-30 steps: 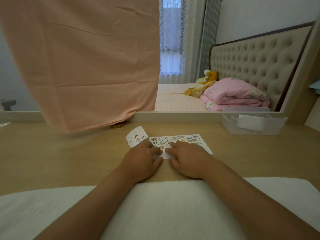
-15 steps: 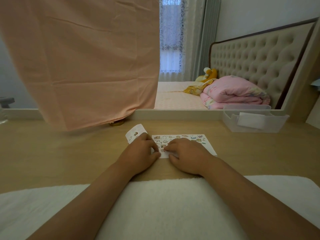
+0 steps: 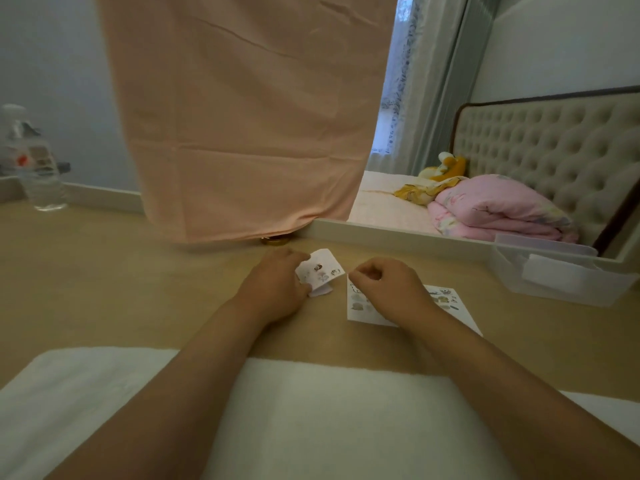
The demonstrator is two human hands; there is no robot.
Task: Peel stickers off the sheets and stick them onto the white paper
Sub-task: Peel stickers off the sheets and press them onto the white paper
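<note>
**Paper gripped left, fingertips pinched right**

The left hand (image 3: 277, 289) grips the small white paper (image 3: 320, 270) by its left edge, and the piece is bent. The right hand (image 3: 391, 292) is over the sticker sheet (image 3: 446, 301), which lies flat on the wooden table (image 3: 121, 289). Its fingers are curled, thumb and forefinger pinched; what they hold is too small to tell. A narrow gap separates the pinch from the paper's right corner. The sheet's right edge lies well apart from the plastic tray (image 3: 554, 275).
</note>
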